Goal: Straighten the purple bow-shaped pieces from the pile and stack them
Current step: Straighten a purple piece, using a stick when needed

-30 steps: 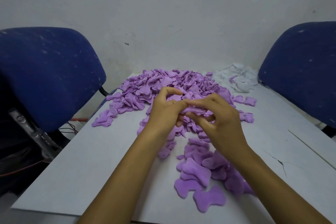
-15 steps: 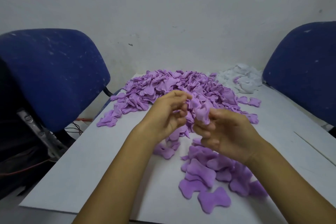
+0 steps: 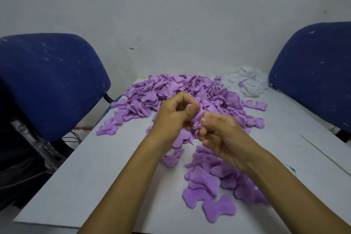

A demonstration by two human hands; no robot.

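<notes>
A big pile of purple bow-shaped pieces (image 3: 171, 91) covers the far middle of the white table (image 3: 95, 176). Above its near edge, my left hand (image 3: 171, 118) and my right hand (image 3: 222, 138) meet and both pinch a small bunch of purple pieces (image 3: 195, 121), thumbs on top; the bunch hangs crumpled between the fingers. Nearer to me, under my right forearm, several flattened purple pieces (image 3: 207, 182) lie overlapping on the table, with a single bow piece (image 3: 218, 209) at the front.
A heap of white fabric pieces (image 3: 248, 83) sits at the far right of the table. Blue chairs stand at the left (image 3: 49, 81) and the right (image 3: 313, 72). Cables (image 3: 72, 137) hang beside the left table edge. A wall is close behind.
Both hands have lifted the bunch off the pile and drawn it toward me. My right hand has turned from over the pieces to below and beside them.
</notes>
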